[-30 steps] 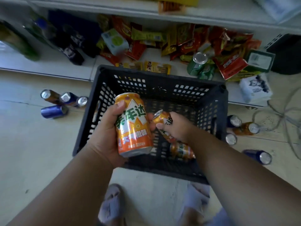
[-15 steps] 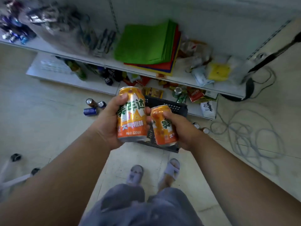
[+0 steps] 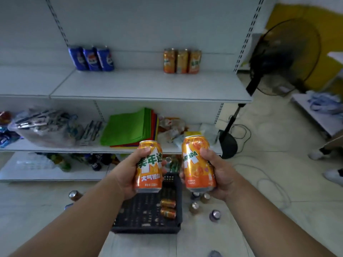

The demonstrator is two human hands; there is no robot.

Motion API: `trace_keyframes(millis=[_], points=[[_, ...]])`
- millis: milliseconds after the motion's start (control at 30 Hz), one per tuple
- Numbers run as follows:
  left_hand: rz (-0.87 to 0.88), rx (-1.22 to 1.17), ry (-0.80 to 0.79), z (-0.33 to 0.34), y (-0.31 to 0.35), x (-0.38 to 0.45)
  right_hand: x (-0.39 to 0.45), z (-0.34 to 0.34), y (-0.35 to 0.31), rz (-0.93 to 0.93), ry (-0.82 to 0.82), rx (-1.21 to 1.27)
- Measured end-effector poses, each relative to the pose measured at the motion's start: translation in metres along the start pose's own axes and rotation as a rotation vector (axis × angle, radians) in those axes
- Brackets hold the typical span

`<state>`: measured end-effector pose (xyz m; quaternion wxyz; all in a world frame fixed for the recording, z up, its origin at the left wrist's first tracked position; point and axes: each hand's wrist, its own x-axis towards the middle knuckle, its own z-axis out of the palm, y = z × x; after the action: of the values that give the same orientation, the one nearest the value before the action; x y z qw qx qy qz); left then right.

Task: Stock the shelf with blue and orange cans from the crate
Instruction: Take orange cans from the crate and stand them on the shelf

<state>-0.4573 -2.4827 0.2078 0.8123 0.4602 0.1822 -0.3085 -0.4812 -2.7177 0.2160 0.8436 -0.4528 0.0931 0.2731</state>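
both hands have come up and apart since a moment ago, and the view has lifted from the crate to the upper shelf. left hand (image 3: 128,171) is wrapped round the middle of an orange can (image 3: 149,166), thumb across the front; right hand (image 3: 216,172) grips a second orange can (image 3: 198,162) the same way, both upright and held just apart, above the black crate (image 3: 148,217) on the floor.

on the upper shelf (image 3: 148,86) three blue cans (image 3: 92,58) stand in a row at the back left, and three orange cans (image 3: 182,61) in a row at the back right, well apart from the blues. two more orange cans lie in the crate's right side, and loose cans sit on the floor just beside it.

these look like full, stiff cans with smooth painted sides, likely a bit slippery, so the mid-body wrap seems the right hold; squeezing harder would gain nothing. i'd judge the natural spot is beside or in front of the orange row. plenty of bare shelf runs along the front edge and between the two rows. a standing fan (image 3: 285,58) is close past the shelf's right end, and its cable trails on the floor.
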Motion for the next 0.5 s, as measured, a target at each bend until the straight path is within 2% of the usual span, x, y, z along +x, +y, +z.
trace_keyframes(millis=[133, 300, 500], points=[[0.039, 0.033, 0.072, 0.074, -0.013, 0.031, -0.017, -0.041, -0.061, -0.077, -0.055, 0.032], [0.133, 0.151, 0.116, 0.169, -0.007, 0.07, -0.028, -0.085, -0.142, -0.168, -0.024, -0.03], [0.272, 0.252, 0.114, 0.211, 0.027, 0.114, 0.0, -0.109, -0.2, -0.279, 0.055, -0.029]])
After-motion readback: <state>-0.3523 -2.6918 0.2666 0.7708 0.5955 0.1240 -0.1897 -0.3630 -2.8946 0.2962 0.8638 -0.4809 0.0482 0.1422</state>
